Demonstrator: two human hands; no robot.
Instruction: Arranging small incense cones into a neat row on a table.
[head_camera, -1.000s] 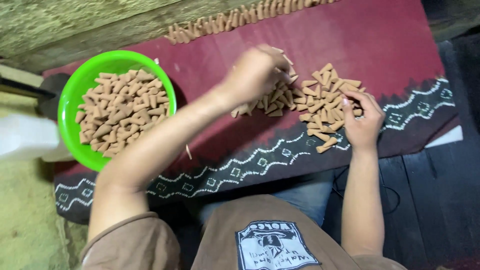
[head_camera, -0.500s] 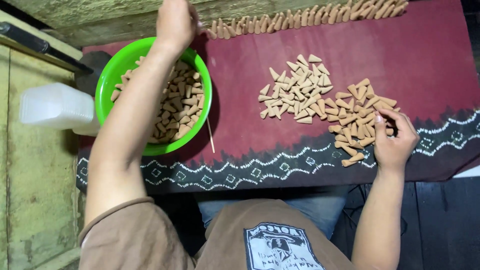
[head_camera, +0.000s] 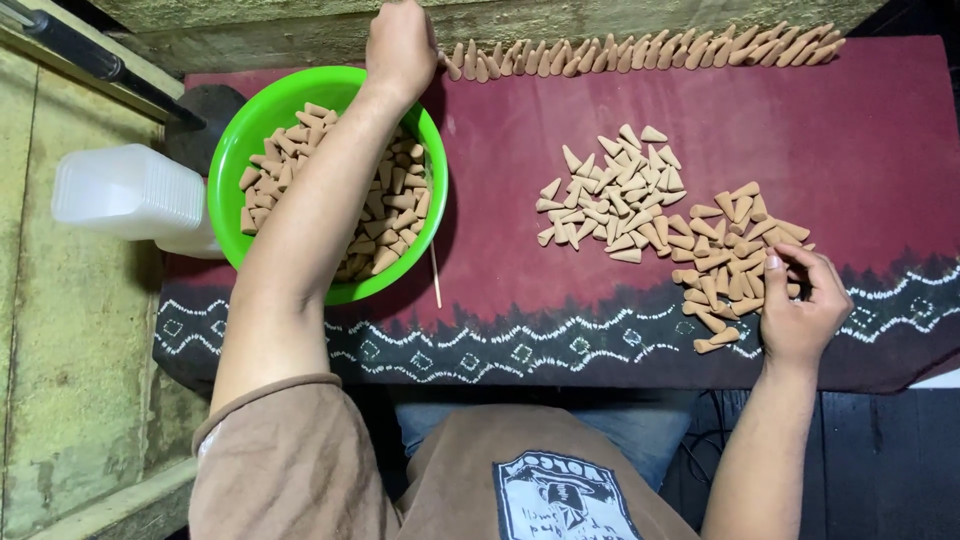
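Loose cones (head_camera: 735, 262) under right-hand fingers (head_camera: 790, 262)

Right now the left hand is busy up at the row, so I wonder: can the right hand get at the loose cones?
Probably yes: the right hand already rests at the loose cones, nothing between.

Loose tan cones (head_camera: 690, 235) on maroon cloth (head_camera: 880, 140)

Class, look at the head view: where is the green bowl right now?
The green bowl sits at the left end of the red cloth, beside a white plastic container, with the left forearm crossing over it.
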